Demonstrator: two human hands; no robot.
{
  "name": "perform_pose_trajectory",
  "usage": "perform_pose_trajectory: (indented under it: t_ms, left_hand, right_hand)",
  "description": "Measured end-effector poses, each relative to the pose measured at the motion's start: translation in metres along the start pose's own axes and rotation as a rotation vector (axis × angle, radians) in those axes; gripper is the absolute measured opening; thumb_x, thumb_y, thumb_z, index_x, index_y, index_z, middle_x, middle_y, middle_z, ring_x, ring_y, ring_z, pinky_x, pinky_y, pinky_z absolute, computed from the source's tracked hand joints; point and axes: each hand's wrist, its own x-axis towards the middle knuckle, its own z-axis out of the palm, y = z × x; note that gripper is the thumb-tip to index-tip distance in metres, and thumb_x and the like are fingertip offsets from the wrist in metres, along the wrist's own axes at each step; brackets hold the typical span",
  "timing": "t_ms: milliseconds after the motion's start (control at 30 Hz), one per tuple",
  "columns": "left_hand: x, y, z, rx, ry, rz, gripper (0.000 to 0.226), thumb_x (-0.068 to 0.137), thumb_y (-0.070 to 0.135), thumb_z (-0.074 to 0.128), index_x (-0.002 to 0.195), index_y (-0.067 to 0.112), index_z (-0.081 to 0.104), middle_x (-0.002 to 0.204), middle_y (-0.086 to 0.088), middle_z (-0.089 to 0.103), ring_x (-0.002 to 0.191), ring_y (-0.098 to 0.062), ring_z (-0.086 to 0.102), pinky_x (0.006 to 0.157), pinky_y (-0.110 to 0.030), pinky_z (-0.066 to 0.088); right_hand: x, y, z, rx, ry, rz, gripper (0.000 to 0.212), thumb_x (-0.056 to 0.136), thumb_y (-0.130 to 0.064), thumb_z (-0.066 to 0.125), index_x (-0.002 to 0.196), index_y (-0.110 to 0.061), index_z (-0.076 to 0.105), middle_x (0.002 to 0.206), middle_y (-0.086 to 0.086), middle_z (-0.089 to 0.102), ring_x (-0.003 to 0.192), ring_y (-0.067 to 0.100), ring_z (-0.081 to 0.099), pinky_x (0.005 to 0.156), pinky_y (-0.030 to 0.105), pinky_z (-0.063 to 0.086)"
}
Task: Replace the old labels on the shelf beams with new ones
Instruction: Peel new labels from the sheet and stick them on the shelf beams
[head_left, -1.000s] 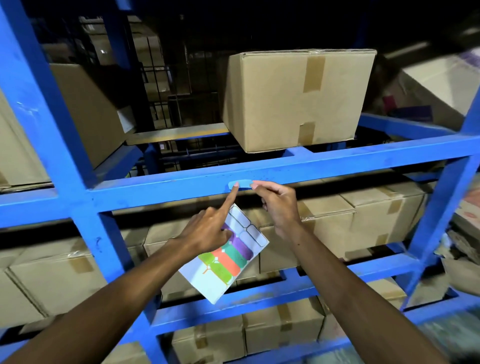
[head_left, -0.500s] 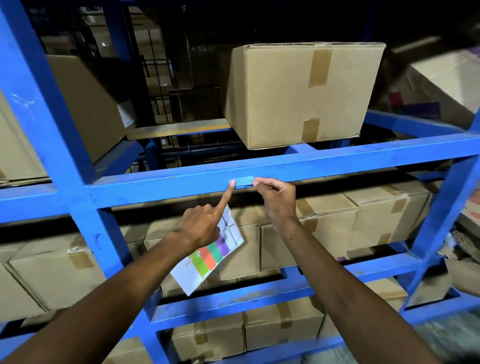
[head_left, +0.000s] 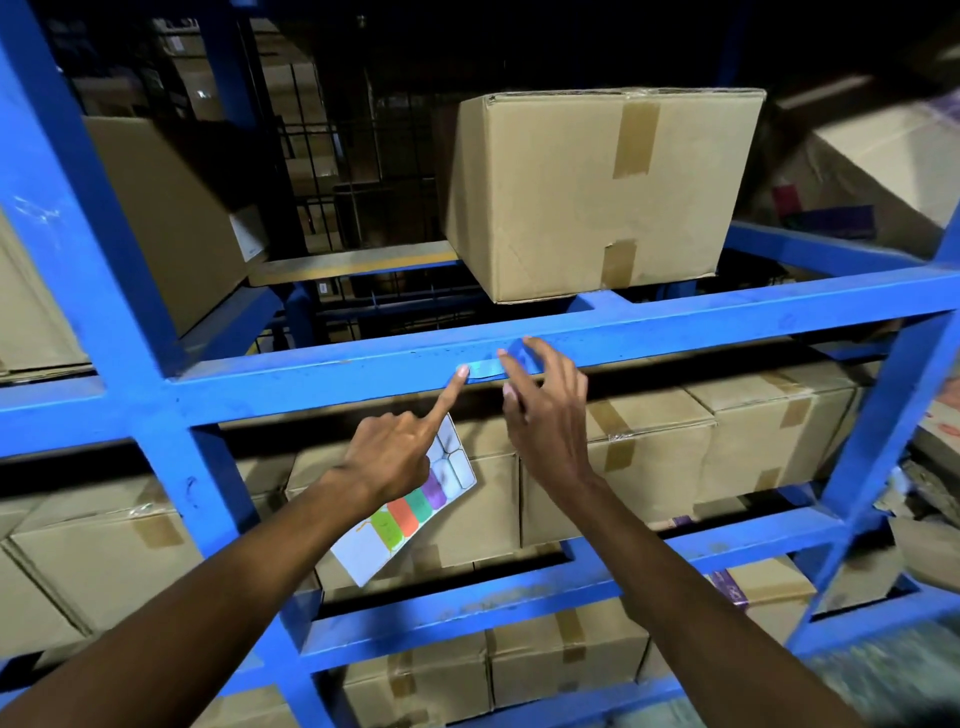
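Note:
A light blue label lies on the front face of the blue shelf beam. My left hand presses the label's left end with its forefinger while its other fingers hold a sheet of coloured labels below the beam. My right hand has its fingers spread, with two fingertips on the label's right end, which looks lifted off the beam.
A large taped cardboard box sits on the shelf just above the beam. More boxes fill the lower shelves. A blue upright stands at the left and another upright at the right.
My right hand has gone from a pinch at the label's right end to spread fingers higher on the beam. My left forefinger has stayed on the left end. The sheet has tilted.

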Motion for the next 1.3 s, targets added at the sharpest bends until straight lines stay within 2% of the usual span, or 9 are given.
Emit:
perform_pose_trajectory:
  t_ms: [100,200,467,733,933,1033,1100,1200,1300]
  left_hand:
    - [0.001,-0.003,0.003,0.034,0.011,0.023,0.111,0.074,0.007,0.048,0.127,0.038,-0.044,0.067,-0.007,0.062,0.047,-0.025,0.037,0.041,-0.030,0.018]
    - [0.001,-0.005,0.004,0.072,0.028,0.043,0.110,0.075,0.007,0.047,0.127,0.036,-0.045,0.068,-0.007,0.064,0.044,-0.024,0.032,0.040,-0.030,0.016]
    - [0.001,-0.005,-0.001,0.056,0.047,0.116,0.107,0.076,0.010,0.048,0.133,0.035,-0.038,0.072,-0.007,0.066,0.061,-0.032,0.059,0.045,-0.033,0.025]
    - [0.006,-0.004,0.001,0.190,0.032,0.138,0.119,0.072,0.012,0.058,0.136,0.029,-0.040,0.077,-0.005,0.068,0.064,-0.025,0.064,0.044,-0.031,0.022]
    - [-0.002,-0.020,0.006,0.176,0.058,0.125,0.117,0.071,0.007,0.053,0.133,0.030,-0.044,0.075,-0.002,0.065,0.058,-0.024,0.059,0.046,-0.030,0.027]
    - [-0.005,-0.021,0.012,0.108,0.077,0.121,0.114,0.074,0.006,0.050,0.129,0.028,-0.047,0.074,-0.004,0.063,0.052,-0.025,0.052,0.042,-0.029,0.023]
    - [-0.004,-0.025,0.015,0.051,0.099,0.136,0.111,0.076,0.009,0.051,0.131,0.029,-0.043,0.081,-0.006,0.066,0.059,-0.028,0.060,0.043,-0.029,0.024]
    - [-0.005,-0.037,0.016,-0.087,0.101,0.165,0.111,0.076,0.010,0.051,0.132,0.035,-0.041,0.092,-0.006,0.069,0.073,-0.035,0.066,0.047,-0.033,0.037]
    - [-0.017,-0.053,0.015,-0.358,0.039,0.155,0.108,0.077,0.014,0.055,0.140,0.042,-0.029,0.103,-0.015,0.068,0.086,-0.039,0.064,0.063,-0.041,0.051]
  right_hand:
    - [-0.012,0.001,0.010,-0.233,-0.139,-0.166,0.068,0.068,0.002,0.060,0.131,-0.024,0.053,0.145,0.021,0.042,0.129,0.034,0.048,0.096,0.046,0.043]
    - [-0.017,0.004,0.016,-0.350,-0.194,-0.164,0.080,0.064,0.003,0.060,0.137,-0.028,0.046,0.148,0.021,0.037,0.136,0.034,0.040,0.103,0.050,0.038]
    - [-0.015,0.035,0.019,-0.498,-0.125,-0.145,0.080,0.069,-0.004,0.057,0.141,-0.032,0.033,0.149,0.022,0.036,0.137,0.032,0.038,0.106,0.048,0.034]
    - [-0.015,0.038,0.017,-0.514,-0.123,-0.194,0.084,0.069,-0.003,0.058,0.144,-0.029,0.027,0.151,0.018,0.033,0.139,0.030,0.036,0.107,0.048,0.022]
    - [-0.019,0.032,0.011,-0.507,-0.198,-0.105,0.087,0.068,-0.004,0.058,0.145,-0.028,0.025,0.155,0.019,0.025,0.143,0.031,0.027,0.111,0.047,0.017]
    - [-0.021,0.026,0.010,-0.540,-0.226,-0.066,0.090,0.067,-0.005,0.057,0.147,-0.027,0.020,0.155,0.021,0.022,0.144,0.031,0.024,0.112,0.047,0.015]
    - [-0.022,0.021,0.006,-0.585,-0.240,-0.057,0.091,0.067,-0.005,0.055,0.147,-0.027,0.018,0.155,0.021,0.022,0.144,0.031,0.024,0.113,0.048,0.017]
    - [-0.023,0.008,0.002,-0.593,-0.289,-0.042,0.085,0.070,-0.005,0.052,0.147,-0.027,0.023,0.155,0.021,0.022,0.144,0.034,0.025,0.112,0.051,0.026]
    - [-0.024,-0.013,-0.001,-0.539,-0.354,0.103,0.084,0.072,-0.006,0.052,0.147,-0.026,0.022,0.157,0.021,0.017,0.145,0.034,0.020,0.112,0.050,0.026]
